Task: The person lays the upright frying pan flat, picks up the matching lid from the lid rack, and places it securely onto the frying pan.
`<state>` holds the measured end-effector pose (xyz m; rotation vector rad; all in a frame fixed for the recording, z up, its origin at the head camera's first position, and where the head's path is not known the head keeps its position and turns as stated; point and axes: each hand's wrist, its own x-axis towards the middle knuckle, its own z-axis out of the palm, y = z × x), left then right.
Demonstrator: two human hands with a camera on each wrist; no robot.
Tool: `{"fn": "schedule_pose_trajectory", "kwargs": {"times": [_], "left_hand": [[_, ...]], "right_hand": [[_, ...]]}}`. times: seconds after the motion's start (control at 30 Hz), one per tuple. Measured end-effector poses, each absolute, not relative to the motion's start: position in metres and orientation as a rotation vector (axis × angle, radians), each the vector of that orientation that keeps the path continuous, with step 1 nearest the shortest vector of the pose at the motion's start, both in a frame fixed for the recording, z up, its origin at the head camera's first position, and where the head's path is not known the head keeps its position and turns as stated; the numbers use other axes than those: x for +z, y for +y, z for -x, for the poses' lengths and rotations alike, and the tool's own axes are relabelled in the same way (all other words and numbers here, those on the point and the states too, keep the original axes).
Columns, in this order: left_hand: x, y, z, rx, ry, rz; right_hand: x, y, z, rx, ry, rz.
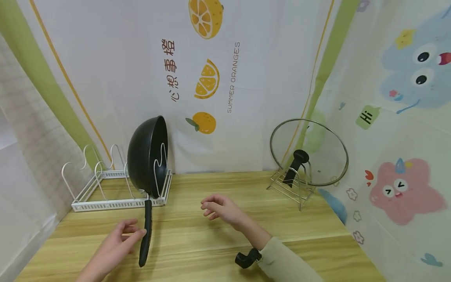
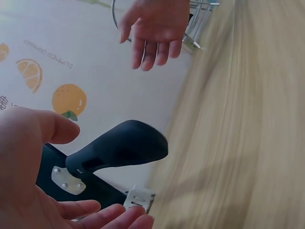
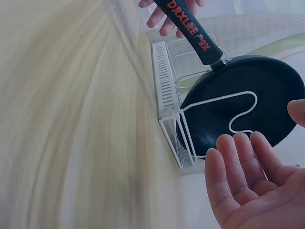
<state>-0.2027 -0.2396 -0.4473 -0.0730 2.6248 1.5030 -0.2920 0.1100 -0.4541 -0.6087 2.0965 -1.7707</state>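
Note:
A black wok (image 1: 140,156) stands on its edge in the white wire rack (image 1: 109,204) at the left, its handle (image 1: 146,235) pointing toward me. My left hand (image 1: 118,243) is beside that handle with fingers loosely bent. In the left wrist view the thumb and fingers of my left hand (image 2: 28,167) are spread around the handle (image 2: 121,145), without gripping it. Over the middle of the table hovers my right hand (image 1: 220,209), holding nothing. The right wrist view shows my right hand's fingers (image 3: 238,176) relaxed, with the wok (image 3: 238,100) beyond them.
A glass lid (image 1: 327,156) with a black knob leans in a small wire stand (image 1: 299,192) at the back right. Printed curtains hang behind the wooden table (image 1: 197,254) and along its sides. A black wrist camera (image 1: 248,258) sits at my right cuff.

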Motion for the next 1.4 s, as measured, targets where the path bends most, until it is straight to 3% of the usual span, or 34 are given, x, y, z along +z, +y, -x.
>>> {"fn": "schedule_pose_trajectory", "kwargs": {"times": [0.97,1.4], "left_hand": [[-0.476,-0.218,0.196,1.922,1.888,0.077],[-0.480,-0.223,0.198,1.981,1.599,-0.079]], "right_hand": [[-0.481,0.024,0.295,-1.961,1.691,0.397],[-0.477,-0.010,0.297,-1.938,1.505,0.400]]}}
